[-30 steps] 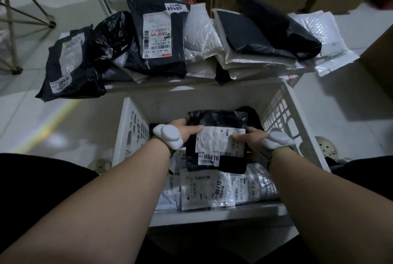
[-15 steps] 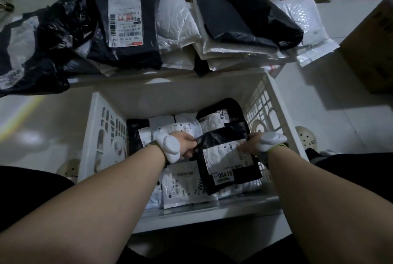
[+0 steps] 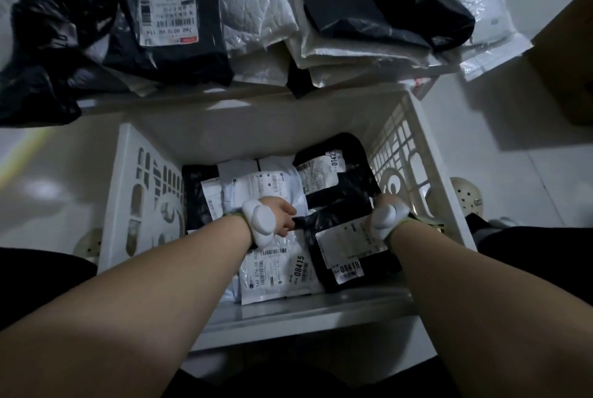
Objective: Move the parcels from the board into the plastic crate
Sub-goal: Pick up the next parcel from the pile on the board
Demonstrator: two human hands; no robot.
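Both hands point(image 3: 282, 216) grip the black parcel point(image 3: 349, 247) between them inside the crate point(image 3: 141, 192).

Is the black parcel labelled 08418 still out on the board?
No, the black parcel labelled 08418 lies inside the white crate, both hands on it.

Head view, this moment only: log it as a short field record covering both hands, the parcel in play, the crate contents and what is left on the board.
left hand: inside the crate, grip on the left edge of the black parcel
right hand: at the parcel's right edge, mostly hidden by its wrist device
black parcel: label 08418, lying on other parcels in the crate
white crate: holds several parcels, among them a white one marked 08415
board: black and white parcels piled on it, not yet moved
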